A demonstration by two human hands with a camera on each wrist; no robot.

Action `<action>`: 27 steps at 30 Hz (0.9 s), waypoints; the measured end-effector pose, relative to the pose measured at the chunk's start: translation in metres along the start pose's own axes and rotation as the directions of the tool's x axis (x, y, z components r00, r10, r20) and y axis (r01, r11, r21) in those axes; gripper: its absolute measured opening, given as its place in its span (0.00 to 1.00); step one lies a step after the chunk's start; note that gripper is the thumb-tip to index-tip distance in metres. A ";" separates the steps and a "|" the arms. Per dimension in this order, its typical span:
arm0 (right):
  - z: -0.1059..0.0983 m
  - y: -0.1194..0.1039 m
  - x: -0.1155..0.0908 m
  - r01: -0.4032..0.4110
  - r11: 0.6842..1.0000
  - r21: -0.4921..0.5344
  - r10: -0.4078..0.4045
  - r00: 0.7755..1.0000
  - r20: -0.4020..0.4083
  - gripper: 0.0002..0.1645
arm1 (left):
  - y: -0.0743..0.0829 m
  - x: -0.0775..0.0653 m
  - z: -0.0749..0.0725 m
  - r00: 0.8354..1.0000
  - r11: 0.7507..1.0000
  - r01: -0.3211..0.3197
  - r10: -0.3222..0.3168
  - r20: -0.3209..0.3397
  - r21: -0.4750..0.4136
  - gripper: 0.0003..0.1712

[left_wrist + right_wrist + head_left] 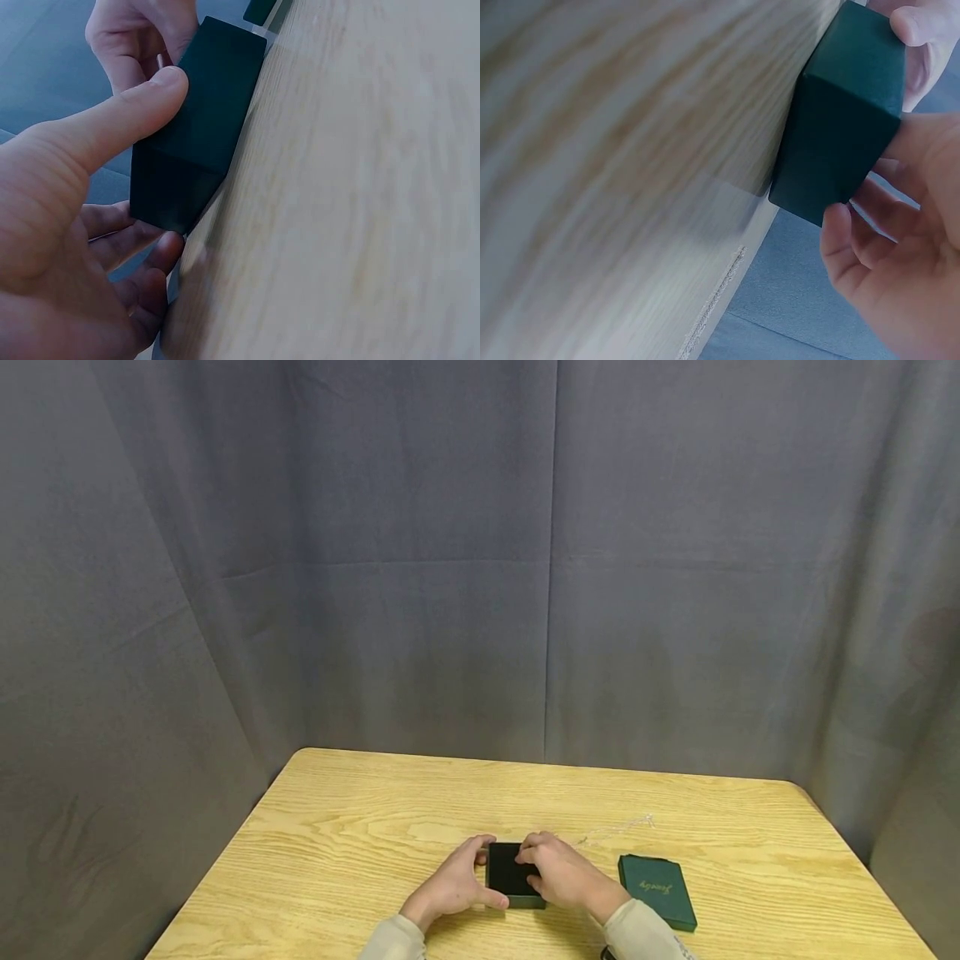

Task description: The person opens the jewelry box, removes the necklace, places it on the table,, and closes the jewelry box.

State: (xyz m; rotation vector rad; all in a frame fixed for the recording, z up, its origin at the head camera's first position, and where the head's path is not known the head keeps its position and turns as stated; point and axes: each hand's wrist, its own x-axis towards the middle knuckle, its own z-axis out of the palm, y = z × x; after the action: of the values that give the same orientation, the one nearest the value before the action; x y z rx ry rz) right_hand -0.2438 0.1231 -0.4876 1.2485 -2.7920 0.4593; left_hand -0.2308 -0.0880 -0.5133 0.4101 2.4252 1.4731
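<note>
A small dark green jewelry box [527, 902] sits on the table without its lid, and a black insert [504, 870] fills its top. My left hand [456, 882] grips the box from the left, thumb on the near side and fingers round the far corner. Over the box's right part, my right hand [567, 872] bends its fingers down onto the insert, with thumb and fingertips at its surface. In the right wrist view the box's green side [832, 142] faces the camera, and the insert is hidden there.
The green lid [658, 892] with gold lettering lies to the right, close by my right forearm. A thin silver chain [619, 829] stretches over the wood-grain table [360, 810] behind my right hand. Grey curtains [420, 610] stand behind the table and at both sides.
</note>
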 end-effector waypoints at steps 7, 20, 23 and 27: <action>-0.002 -0.002 0.000 -0.005 1.000 0.015 0.004 1.000 0.027 0.13 | -0.002 0.002 -0.001 1.000 1.000 -0.009 0.009 0.005 0.005 0.53; 0.001 -0.001 0.000 -0.030 0.999 0.013 0.029 0.997 0.075 0.16 | -0.003 0.002 -0.001 1.000 1.000 -0.008 0.008 0.016 0.002 0.52; 0.001 -0.001 0.001 -0.024 1.000 0.010 0.023 0.997 0.074 0.15 | -0.003 0.002 -0.001 1.000 1.000 -0.009 0.009 0.012 0.005 0.52; 0.000 -0.003 0.001 -0.024 1.000 0.016 0.023 0.997 0.075 0.15 | -0.003 0.001 -0.001 1.000 1.000 -0.012 0.012 0.007 0.001 0.52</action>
State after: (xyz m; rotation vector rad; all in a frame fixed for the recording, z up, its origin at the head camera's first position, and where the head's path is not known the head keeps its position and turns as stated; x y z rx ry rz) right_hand -0.2429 0.1206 -0.4863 1.2636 -2.8734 0.4472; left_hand -0.2326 -0.0892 -0.5154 0.4302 2.4218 1.4732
